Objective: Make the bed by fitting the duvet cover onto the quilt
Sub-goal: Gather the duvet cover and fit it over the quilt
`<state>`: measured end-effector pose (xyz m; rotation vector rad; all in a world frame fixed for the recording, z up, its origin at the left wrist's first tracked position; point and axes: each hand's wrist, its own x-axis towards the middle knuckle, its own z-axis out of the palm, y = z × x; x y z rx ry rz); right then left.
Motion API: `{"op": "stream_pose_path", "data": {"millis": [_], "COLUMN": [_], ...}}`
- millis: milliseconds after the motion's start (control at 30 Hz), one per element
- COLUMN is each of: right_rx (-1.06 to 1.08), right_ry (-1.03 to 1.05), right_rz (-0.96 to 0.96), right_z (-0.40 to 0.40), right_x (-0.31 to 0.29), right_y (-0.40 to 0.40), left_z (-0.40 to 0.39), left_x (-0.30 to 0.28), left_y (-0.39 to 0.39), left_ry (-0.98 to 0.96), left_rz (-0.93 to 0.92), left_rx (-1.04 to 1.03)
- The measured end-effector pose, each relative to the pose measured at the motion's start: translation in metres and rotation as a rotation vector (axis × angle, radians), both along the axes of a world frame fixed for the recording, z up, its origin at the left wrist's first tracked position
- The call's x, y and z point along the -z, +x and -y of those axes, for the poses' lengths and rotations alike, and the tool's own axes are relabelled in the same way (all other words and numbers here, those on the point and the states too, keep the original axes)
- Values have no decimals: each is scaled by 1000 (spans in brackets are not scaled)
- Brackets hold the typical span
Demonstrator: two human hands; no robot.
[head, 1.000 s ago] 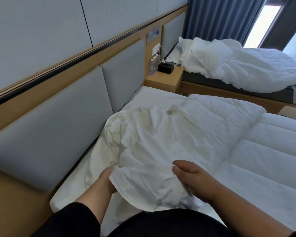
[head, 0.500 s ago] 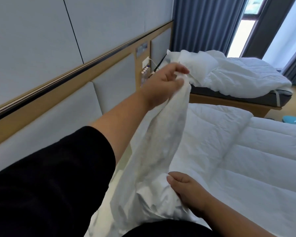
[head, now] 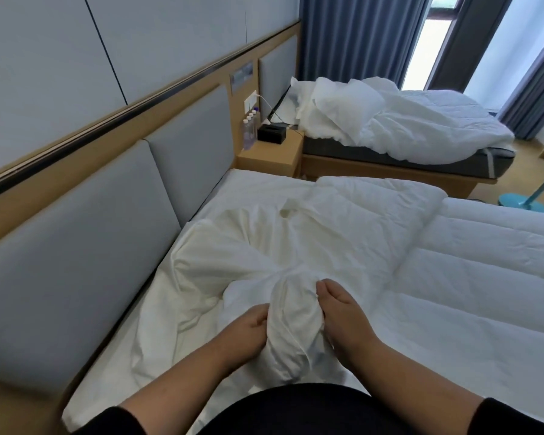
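Fingers (head: 322, 285) of the right hand (head: 343, 312) are curling around the right side of a bunched roll of the white duvet cover (head: 292, 318), low in the middle of the frame, with the fingertips pressing into the cloth at the top of the bunch. On the other side, the left hand (head: 245, 329) is gripping the same bunch, its fingers folding in against the fabric, so the gathered cloth is sitting clamped between the two hands. From that bunch the duvet cover is spreading up and to the left in crumpled folds, lying over the near bed (head: 264, 183) and reaching toward the grey padded headboard (head: 107, 221) at the left of the frame. To the right of the hands the quilt (head: 468, 262), stitched in long padded channels, is lying flat across the bed, with its upper edge folded over in the middle of the frame, touching the crumpled cover. Black sleeves are showing at the bottom corners of the frame.

Higher up, a wooden nightstand (head: 270, 152) is standing between the two beds, carrying a black box (head: 271, 134) and a few small bottles (head: 248, 133). Beyond it, in the upper right, a second bed (head: 405, 158) is holding a heap of white bedding, with blue curtains (head: 358, 39) hanging behind
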<state>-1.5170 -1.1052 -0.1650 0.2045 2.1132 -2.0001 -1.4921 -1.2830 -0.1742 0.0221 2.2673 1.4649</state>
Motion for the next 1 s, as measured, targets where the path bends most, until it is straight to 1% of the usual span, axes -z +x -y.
{"op": "stream_pose_path", "data": {"millis": [100, 167, 200, 233, 267, 300, 367, 400, 433, 467, 533, 600, 633, 667, 700, 767, 800, 833, 867, 900, 933, 1000], "right_rx": [-17, -47, -69, -89, -104, -106, -101, -90, -72, -31, 75, 115, 109, 85, 32, -198, -336, -451, -527, -551, -537, -436], "right_ry": [-15, -2, 30, 81, 165, 294, 609, 713, 762, 766, 682, 605, 588, 559, 493, 331, 271, 248, 280, 315, 345, 324], "right_rz": [-8, -36, -54, -74, -117, -192, -364, -402, -400, -388, -424, -576, -615, -588, -461, -53, 168, 326, 394, 386, 317, 139], "right_z": [10, 14, 14, 14, 12, 10, 2, -2, -8, -15, -31, -40, -40, -39, -38, -38, -37, -35, -34, -32, -29, -24], "right_x": [-7, -7, -7, -7, -5, -2, 4, 4, 1, -5, -18, -39, -48, -49, -46, -25, -12, 0, 9, 13, 11, 3], "right_y": [0, 0, 0, 1, 1, 0, -6, -9, -12, -15, -18, -11, -6, -2, 1, 6, 12, 18, 22, 24, 24, 20], "left_z": [-18, -20, -20, -18, -16, -14, -9, -7, -3, 1, 10, 14, 14, 13, 13, 14, 14, 13, 11, 8, 7, 10], "left_x": [1, 12, 15, 21, 24, 23, 23, 21, 20, 19, 18, 18, 16, 14, 11, 6, 6, 6, 8, 10, 10, 7], "left_y": [-1, 5, 6, 6, 4, 4, 1, -1, -2, -4, -12, -20, -24, -27, -30, -31, -30, -27, -23, -18, -14, -10], "left_ry": [92, 154, 143, 77, 47, -5, -94, -120, -147, -171, -213, -295, -318, -310, -271, -152, -82, -14, 45, 100, 148, 228], "left_rz": [72, 74, 47, 0, -35, -78, -166, -180, -187, -188, -196, -220, -216, -211, -206, -223, -240, -248, -236, -186, -123, 8], "left_rx": [26, -34, -62, -84, -93, -95, -175, -231, -276, -313, -327, -273, -254, -267, -307, -423, -444, -419, -358, -280, -204, -89]}}
